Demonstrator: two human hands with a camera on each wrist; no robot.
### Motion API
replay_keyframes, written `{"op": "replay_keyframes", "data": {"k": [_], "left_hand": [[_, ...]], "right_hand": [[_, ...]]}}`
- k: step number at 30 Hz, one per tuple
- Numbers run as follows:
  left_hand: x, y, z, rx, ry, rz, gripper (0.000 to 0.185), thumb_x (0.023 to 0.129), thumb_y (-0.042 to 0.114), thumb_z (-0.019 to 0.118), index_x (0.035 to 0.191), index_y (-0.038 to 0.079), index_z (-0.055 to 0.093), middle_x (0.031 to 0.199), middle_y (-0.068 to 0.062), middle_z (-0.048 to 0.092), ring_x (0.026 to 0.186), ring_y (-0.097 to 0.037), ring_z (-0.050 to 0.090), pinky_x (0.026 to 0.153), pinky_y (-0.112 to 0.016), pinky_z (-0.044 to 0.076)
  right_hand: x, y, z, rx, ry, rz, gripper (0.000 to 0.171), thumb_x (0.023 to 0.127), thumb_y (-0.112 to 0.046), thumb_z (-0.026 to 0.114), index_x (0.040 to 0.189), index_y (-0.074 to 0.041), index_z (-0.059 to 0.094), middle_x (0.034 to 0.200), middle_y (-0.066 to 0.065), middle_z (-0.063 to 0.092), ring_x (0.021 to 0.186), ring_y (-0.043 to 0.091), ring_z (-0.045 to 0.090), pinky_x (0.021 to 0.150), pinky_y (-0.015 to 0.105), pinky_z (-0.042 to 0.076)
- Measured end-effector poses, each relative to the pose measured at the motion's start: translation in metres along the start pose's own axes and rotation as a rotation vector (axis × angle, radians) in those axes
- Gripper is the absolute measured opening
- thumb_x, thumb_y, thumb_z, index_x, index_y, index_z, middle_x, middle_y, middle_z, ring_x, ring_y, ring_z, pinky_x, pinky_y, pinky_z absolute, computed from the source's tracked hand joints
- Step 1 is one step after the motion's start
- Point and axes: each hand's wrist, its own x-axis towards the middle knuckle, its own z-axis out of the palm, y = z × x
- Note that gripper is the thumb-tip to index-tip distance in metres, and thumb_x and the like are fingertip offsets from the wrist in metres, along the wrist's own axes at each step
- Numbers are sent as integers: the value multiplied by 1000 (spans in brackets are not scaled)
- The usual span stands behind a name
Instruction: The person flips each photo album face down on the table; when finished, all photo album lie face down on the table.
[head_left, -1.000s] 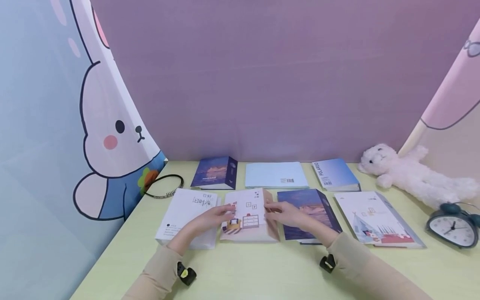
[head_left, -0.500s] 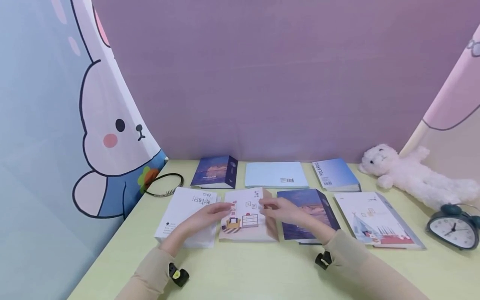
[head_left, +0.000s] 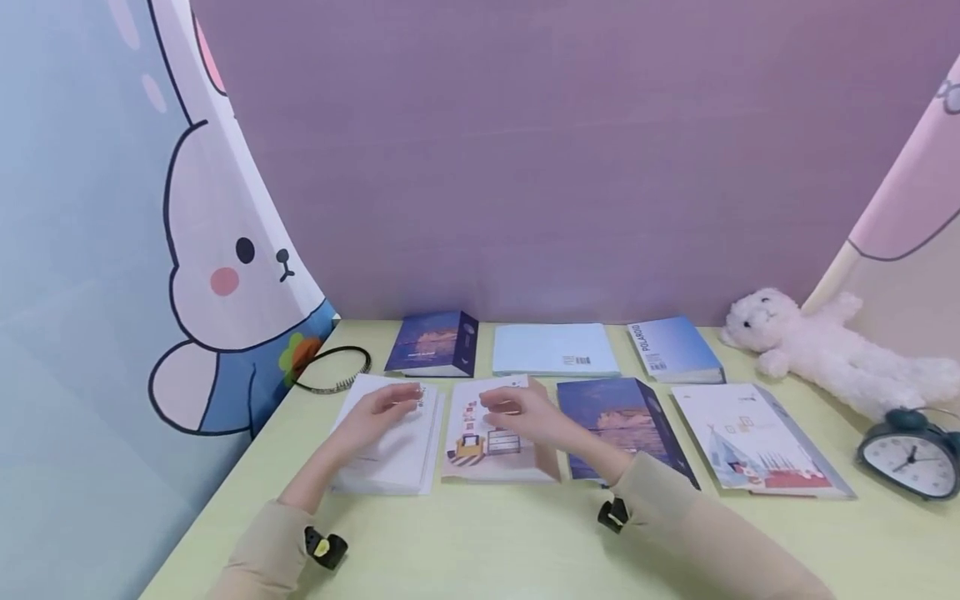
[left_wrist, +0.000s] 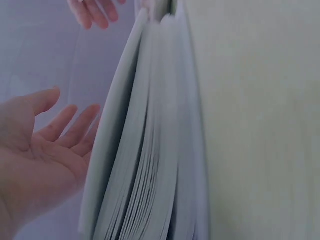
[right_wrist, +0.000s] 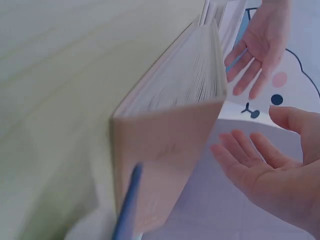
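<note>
Pale green worktop (head_left: 525,542) under rows of books. Left hand (head_left: 378,414) hovering slack-fingered over white book (head_left: 390,454), gripping nothing. Right hand (head_left: 525,414) likewise loose above pink illustrated book (head_left: 491,450), just beside it. Risk, probably: careless sweep nudging neighbouring dark blue book (head_left: 626,429) askew, given tight spacing.

3 books (head_left: 553,350) behind 4 books (head_left: 495,433) on desk (head_left: 510,542).
</note>
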Motion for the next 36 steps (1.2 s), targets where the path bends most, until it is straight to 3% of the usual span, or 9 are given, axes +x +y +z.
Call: {"op": "replay_keyframes", "data": {"k": [4, 10, 18, 19, 24, 27, 31, 36], "left_hand": [[-5, -2, -18, 32, 64, -27, 46, 97, 33, 51, 136, 9, 47, 134, -11, 55, 125, -31, 50, 106, -47, 39], [-14, -11, -42, 72, 150, -108, 50, 98, 33, 48, 141, 8, 40, 138, -17, 50, 128, -35, 45, 106, -51, 37], [-23, -26, -62, 30, 250, -241, 61, 99, 41, 42, 145, 1, 30, 143, -25, 39, 128, -38, 42, 101, -48, 44], [-24, -28, -63, 27, 234, -262, 62, 99, 41, 41, 145, 1, 29, 143, -25, 38, 127, -38, 43, 101, -48, 44], [-27, -41, -66, 31, 62, -330, 67, 98, 45, 42, 146, 0, 28, 144, -26, 35, 123, -37, 48, 100, -47, 45], [-29, -46, -67, 49, -28, -342, 68, 98, 44, 42, 144, -5, 28, 141, -27, 40, 119, -34, 52, 99, -47, 46], [-33, -49, -67, 82, -44, -382, 70, 98, 44, 43, 141, -10, 31, 129, -23, 53, 107, -24, 58, 95, -45, 48], [-38, -53, -69, 22, -53, -424, 67, 99, 42, 41, 140, -10, 32, 117, -13, 62, 98, -16, 60, 92, -42, 49]], "right_hand": [[7, -2, 9, -33, -21, -12, 43, 91, -20, 61, 127, 2, 54, 125, 20, 59, 113, 33, 58, 97, 38, 49], [21, -8, 26, -29, -78, 66, 48, 91, -26, 60, 134, -4, 50, 136, 13, 52, 126, 30, 50, 105, 41, 42], [36, -21, 52, -114, -212, 106, 56, 93, -34, 56, 142, -11, 42, 145, 8, 43, 132, 25, 43, 109, 40, 36], [37, -21, 55, -120, -229, 116, 57, 93, -36, 57, 143, -12, 41, 146, 7, 42, 125, 26, 50, 107, 40, 39], [37, -23, 64, -183, -308, 157, 65, 89, -42, 61, 145, -18, 37, 148, 0, 39, 127, 23, 47, 110, 41, 35], [38, -24, 67, -216, -320, 162, 68, 88, -43, 62, 145, -19, 36, 149, -2, 37, 137, 22, 35, 115, 41, 27], [39, -27, 70, -205, -305, 169, 71, 87, -43, 63, 146, -17, 34, 150, 0, 36, 138, 22, 33, 115, 42, 25], [38, -28, 75, -178, -301, 198, 71, 87, -41, 63, 146, -16, 34, 150, 1, 35, 138, 24, 33, 115, 44, 25]]}}
